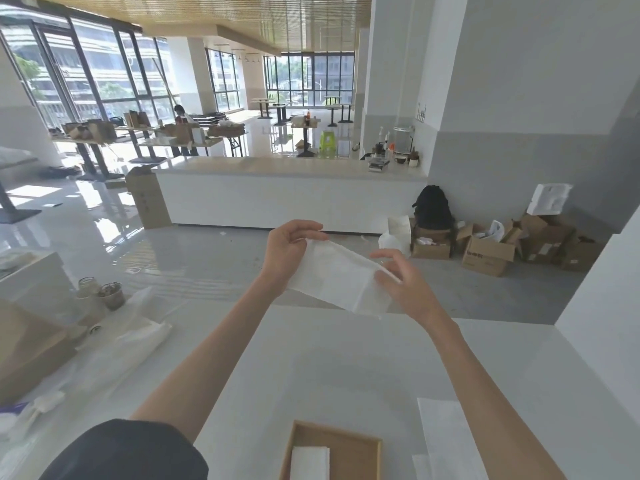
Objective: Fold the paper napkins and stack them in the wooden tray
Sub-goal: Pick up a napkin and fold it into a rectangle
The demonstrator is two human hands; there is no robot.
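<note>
Lying beside tray (353,457): spare napkins (445,438).

Tall windows (93,77) light a glossy floor (194,258), a white counter (287,199) and, seemingly, distant dining tables (207,142).

At the centre of the frame, the left hand (289,249) and right hand (403,282) pinch opposite ends of a white paper napkin (337,277), held in the air above the white table (311,368). At the bottom edge, a wooden tray (360,452) holds what looks like a folded napkin (310,462). Flat napkins (446,441) lie at lower right.
</note>
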